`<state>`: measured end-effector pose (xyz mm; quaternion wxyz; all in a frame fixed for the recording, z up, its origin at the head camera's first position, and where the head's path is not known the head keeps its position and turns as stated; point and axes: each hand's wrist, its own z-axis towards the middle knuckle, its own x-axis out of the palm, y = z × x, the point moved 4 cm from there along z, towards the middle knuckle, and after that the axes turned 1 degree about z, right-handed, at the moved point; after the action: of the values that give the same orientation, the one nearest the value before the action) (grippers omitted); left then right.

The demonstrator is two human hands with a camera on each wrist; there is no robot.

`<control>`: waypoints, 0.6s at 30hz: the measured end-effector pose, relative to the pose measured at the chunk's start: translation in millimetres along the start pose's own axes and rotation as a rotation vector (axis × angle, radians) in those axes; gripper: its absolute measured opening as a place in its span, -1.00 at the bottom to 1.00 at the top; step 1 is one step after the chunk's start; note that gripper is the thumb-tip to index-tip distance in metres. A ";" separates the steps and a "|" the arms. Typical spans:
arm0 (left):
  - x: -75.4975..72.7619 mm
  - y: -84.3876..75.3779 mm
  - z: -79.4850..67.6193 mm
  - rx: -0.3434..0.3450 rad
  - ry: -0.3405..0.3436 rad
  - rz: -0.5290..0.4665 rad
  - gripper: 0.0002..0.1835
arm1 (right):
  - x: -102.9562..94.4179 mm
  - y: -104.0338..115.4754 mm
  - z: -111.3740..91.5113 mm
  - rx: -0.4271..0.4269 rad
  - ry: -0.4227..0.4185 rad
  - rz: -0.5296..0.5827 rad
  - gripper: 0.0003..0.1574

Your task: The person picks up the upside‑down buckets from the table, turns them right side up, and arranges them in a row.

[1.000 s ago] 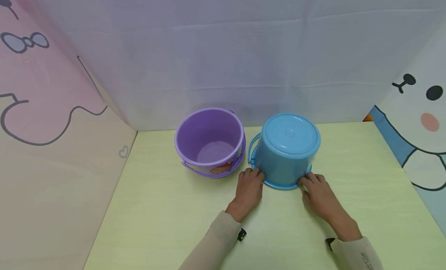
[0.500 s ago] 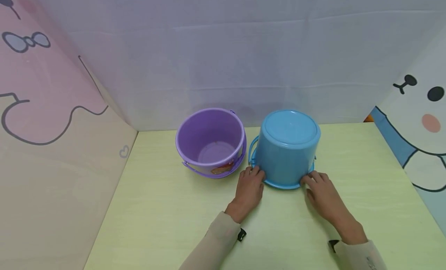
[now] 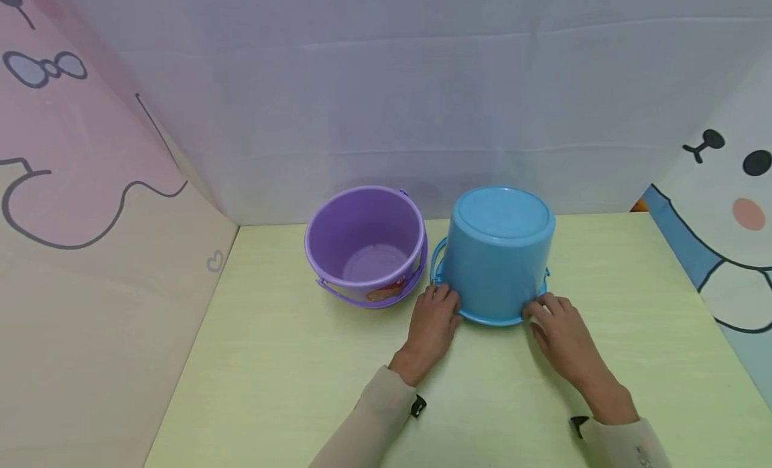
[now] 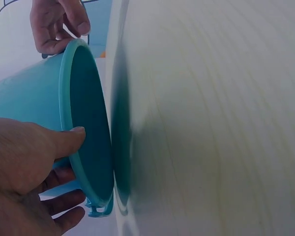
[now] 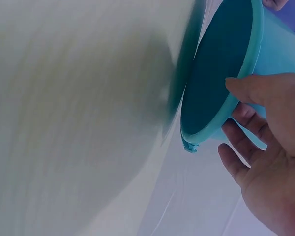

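Observation:
A blue plastic bucket [image 3: 499,277] is upside down on the table, its base facing up. My left hand [image 3: 429,328] pinches its rim at the near left, and my right hand [image 3: 565,337] pinches it at the near right. In the left wrist view the thumb lies over the rim [image 4: 65,101] with the fingers along the outside wall. The near edge is tilted up off the table there, showing the dark inside. The right wrist view has the same thumb-over-rim hold. A blue carrying handle [image 3: 435,257] hangs at the bucket's left side.
Just left of the blue bucket stands a purple bucket [image 3: 344,230], upright, its own handle down at the front. The pale yellow-green table [image 3: 271,387] runs back to a whitish cloth wall [image 3: 422,106]. Cartoon-printed panels flank it left and right.
The blue bucket has tipped: its base has risen and leaned back in the head view while the rim stays low. My right hand has shifted slightly right; the purple bucket has not moved.

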<state>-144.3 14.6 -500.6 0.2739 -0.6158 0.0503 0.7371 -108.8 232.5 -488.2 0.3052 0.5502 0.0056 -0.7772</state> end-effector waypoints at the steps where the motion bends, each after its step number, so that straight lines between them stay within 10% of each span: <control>1: -0.9 -0.2 0.0 0.002 -0.005 -0.003 -0.73 | -0.8 0.4 0.3 0.000 -0.002 -0.001 -0.52; 18: -10.8 -5.4 0.9 0.035 -0.027 -0.025 -0.75 | -14.3 4.6 4.0 -0.015 -0.047 0.005 -0.54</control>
<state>-141.6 15.8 -488.8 0.2945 -0.6014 0.0520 0.7409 -107.0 234.1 -472.8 0.3115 0.5294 0.0029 -0.7891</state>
